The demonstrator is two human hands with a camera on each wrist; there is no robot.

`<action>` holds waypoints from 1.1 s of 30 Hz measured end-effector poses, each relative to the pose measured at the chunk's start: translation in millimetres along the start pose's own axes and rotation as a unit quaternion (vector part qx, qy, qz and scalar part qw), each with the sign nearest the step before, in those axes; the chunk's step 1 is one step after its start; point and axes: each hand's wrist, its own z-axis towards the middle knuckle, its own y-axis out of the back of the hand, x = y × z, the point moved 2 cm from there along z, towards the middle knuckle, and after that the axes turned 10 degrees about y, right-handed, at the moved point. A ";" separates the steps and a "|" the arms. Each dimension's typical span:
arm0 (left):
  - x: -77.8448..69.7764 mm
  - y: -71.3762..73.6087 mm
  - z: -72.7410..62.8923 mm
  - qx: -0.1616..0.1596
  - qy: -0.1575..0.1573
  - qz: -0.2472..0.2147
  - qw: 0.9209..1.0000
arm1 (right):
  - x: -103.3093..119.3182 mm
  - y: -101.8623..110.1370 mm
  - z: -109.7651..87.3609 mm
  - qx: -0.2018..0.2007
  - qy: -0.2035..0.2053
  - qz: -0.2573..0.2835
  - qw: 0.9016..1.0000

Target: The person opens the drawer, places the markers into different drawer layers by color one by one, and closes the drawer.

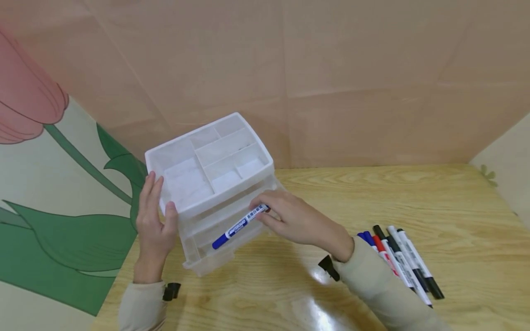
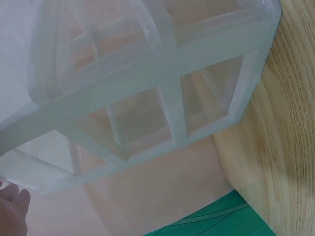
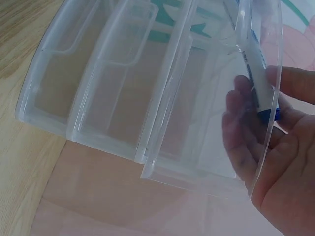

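Observation:
A white drawer organizer point(image 1: 227, 195) with a divided top tray stands on the table, one clear drawer point(image 1: 211, 265) pulled out at its front. My right hand point(image 1: 296, 218) pinches a blue-capped whiteboard marker point(image 1: 241, 226) by its end, the cap slanting down to the left over the drawer. In the right wrist view, thumb and fingers hold the same marker point(image 3: 258, 81), seen through the clear plastic. At the organizer's left side rests my left hand point(image 1: 155, 225), its fingers fairly straight along the tray's edge. Only its fingertips point(image 2: 20, 200) show in the left wrist view's corner.
To the right, several markers point(image 1: 407, 262) lie in a loose bunch on the wooden table point(image 1: 364, 193), with blue, red and black caps; the right forearm overlaps some. A pinkish-beige wall point(image 1: 352, 69) rises behind, and a flower-patterned panel point(image 1: 66, 248) lines the left.

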 end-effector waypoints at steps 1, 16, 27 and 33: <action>-0.1 0.1 0.1 0.000 -0.001 0.000 1.000 | 0.0 -0.2 0.1 0.003 0.000 -0.004 1.000; -0.3 -1.0 1.2 -0.005 -0.003 -0.001 1.000 | -0.5 -6.6 -0.9 -0.012 0.044 -0.097 0.994; 0.2 -0.1 1.8 -0.010 -0.003 -0.006 1.000 | 1.7 -5.4 -8.4 -0.074 0.064 -0.044 0.994; -0.3 -0.1 1.6 -0.007 -0.001 -0.008 1.000 | 2.9 0.1 -20.5 -0.092 0.052 -0.028 0.994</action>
